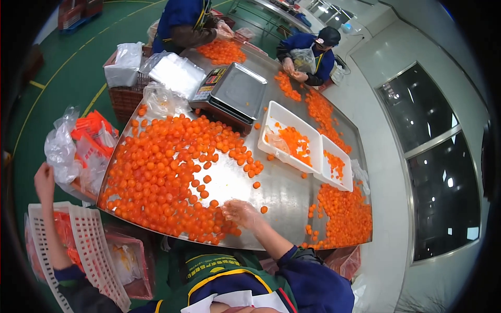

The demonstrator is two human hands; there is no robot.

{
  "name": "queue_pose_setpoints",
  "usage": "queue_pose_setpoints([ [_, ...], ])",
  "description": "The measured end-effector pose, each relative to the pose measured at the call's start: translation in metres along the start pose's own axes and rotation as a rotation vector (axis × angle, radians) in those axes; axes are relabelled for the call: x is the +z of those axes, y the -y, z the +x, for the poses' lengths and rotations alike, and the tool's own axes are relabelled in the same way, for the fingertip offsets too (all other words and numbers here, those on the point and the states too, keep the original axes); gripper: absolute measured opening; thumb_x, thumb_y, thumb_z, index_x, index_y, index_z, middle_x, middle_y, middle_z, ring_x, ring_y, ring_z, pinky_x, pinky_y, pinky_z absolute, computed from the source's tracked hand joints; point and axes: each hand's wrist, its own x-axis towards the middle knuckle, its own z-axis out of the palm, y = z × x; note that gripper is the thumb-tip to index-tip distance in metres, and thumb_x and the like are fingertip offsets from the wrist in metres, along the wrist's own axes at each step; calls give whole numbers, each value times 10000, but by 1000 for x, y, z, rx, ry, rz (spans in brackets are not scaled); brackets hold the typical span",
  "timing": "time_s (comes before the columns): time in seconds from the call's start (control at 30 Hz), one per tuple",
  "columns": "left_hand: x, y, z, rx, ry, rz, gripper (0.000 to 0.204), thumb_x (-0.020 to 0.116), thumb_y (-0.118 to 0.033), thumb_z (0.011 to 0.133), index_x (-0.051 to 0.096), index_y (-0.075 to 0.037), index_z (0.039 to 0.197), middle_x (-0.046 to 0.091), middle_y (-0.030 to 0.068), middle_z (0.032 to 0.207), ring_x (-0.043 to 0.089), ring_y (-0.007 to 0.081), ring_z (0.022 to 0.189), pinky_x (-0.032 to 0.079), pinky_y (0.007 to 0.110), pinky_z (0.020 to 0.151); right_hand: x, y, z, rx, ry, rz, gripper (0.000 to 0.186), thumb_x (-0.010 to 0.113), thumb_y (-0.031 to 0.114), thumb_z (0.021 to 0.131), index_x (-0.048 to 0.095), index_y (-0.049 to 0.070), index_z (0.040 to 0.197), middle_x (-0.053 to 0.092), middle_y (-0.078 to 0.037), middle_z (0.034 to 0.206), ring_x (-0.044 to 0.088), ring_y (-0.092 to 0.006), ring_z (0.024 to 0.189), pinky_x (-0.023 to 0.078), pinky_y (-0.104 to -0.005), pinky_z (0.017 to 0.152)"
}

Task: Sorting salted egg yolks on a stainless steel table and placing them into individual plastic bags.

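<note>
A broad heap of round orange balls [162, 172], which look like egg yolks, covers the left part of the metal table [282, 208]. My right hand [242, 213] lies low over the tabletop at the heap's near right edge, fingers loosely spread toward the balls, seemingly in a thin clear glove. Out past the table's left edge, my left hand [45, 177] is raised with its fingers bunched together. Beside it is a crumpled clear plastic bag [61, 142]; whether the fingers grip it cannot be made out. Orange net bags [93, 136] lie next to that plastic.
A digital scale [237, 94] and two white trays [290, 138] with orange pieces stand mid-table. More balls [344, 214] lie at the right. A white slotted basket [91, 245] is below my left arm. Two co-workers [313, 55] stand at the far side.
</note>
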Motion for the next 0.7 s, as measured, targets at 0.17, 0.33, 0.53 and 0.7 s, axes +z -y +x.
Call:
queue_pose_setpoints([
  [0.17,109,168,34,-312,219,-5,409,607,-298,917,646,-2,1198,688,146,843,665,230,677,516,366,538,49,-30,24,130,199,-119,233,614,231,970,622,21,1069,674,-103,1001,656,-198,857,552,-305,752],
  [0.33,262,150,58,-511,183,-28,605,627,-387,926,490,-68,1422,638,240,1195,645,390,1013,494,469,887,16,-36,31,93,4,-203,228,582,217,988,604,21,1103,671,-92,981,638,-173,819,545,-298,737],
  [0.53,323,173,81,-376,158,256,545,621,-346,903,542,-50,1353,658,248,1156,627,428,1061,473,479,946,10,-27,24,168,-60,-62,196,531,170,1002,602,21,1107,659,-72,930,627,-148,772,542,-291,721],
  [0.7,286,150,60,-314,-4,35,520,719,-423,829,670,9,1113,683,263,1053,646,442,1003,493,489,864,8,-24,29,192,-50,-38,187,533,188,1000,606,30,1069,653,-65,916,611,-143,759,529,-280,697],
])
